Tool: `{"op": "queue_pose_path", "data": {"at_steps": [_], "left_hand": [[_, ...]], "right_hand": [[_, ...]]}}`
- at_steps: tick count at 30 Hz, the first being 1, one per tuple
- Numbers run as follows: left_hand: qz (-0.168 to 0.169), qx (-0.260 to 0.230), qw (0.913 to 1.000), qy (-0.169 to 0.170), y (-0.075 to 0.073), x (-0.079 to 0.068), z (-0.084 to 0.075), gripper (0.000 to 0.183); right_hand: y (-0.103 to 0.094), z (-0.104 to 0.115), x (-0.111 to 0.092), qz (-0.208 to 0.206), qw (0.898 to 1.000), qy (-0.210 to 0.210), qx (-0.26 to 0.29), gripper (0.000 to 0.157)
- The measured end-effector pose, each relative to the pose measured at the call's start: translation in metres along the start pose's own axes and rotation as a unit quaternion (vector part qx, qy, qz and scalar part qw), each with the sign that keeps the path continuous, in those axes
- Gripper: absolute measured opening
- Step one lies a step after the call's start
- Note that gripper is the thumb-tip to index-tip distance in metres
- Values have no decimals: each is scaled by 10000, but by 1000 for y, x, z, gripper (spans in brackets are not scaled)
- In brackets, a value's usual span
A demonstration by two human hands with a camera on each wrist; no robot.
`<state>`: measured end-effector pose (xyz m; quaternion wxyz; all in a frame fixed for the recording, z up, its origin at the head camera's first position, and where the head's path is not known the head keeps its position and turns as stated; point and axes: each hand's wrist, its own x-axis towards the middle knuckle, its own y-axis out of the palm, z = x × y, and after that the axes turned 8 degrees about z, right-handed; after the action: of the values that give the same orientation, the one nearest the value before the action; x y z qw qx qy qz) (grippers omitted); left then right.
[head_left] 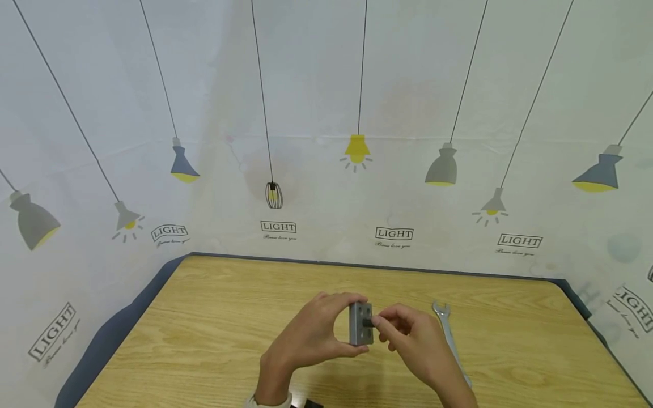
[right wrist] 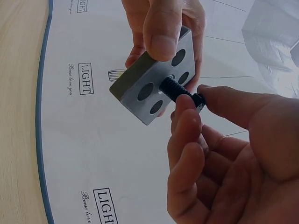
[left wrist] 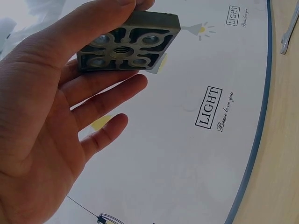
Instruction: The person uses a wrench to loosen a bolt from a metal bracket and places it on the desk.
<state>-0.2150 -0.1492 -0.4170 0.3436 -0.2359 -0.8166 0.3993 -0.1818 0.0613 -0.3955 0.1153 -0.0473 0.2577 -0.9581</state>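
Note:
My left hand [head_left: 316,328] grips a square grey metal plate [head_left: 355,324] by its edges, thumb on one side and fingers on the other, up above the table. Four holes surround a central one on the face seen in the right wrist view. The opposite face, in the left wrist view, is ribbed with a threaded hole [left wrist: 122,50] in its middle. Between thumb and fingertips my right hand [right wrist: 233,144] pinches the head of a black bolt [right wrist: 174,88]. The bolt's threaded end is at the plate's central hole, with much of its thread still showing outside.
A silver open-ended wrench [head_left: 451,340] lies on the wooden table [head_left: 229,300], just right of my right hand. Behind the table hangs a pale sheet [head_left: 316,170] printed with lamps. A small black object [head_left: 312,403] shows at the bottom edge by my left wrist.

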Motion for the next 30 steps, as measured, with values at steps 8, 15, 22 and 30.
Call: {"op": "queue_pose_path", "data": {"at_steps": [8,15,22,30], "left_hand": [[3,6,10000,-19,1,0,0,68],[-30,74,10000,7,0,0,0,68],[-21,66,10000,13,0,1,0,69],[24,-8,10000,-46,0,0,0,69]], "right_hand": [[0,1,0,-6,9999,-41,-95,13],[1,2,0,-81,9998,-103,-119,10],[-1,3,-1,-53,9996,-139,-254,12],[-1,2,-2,-89,9984,-396,-391,12]]}}
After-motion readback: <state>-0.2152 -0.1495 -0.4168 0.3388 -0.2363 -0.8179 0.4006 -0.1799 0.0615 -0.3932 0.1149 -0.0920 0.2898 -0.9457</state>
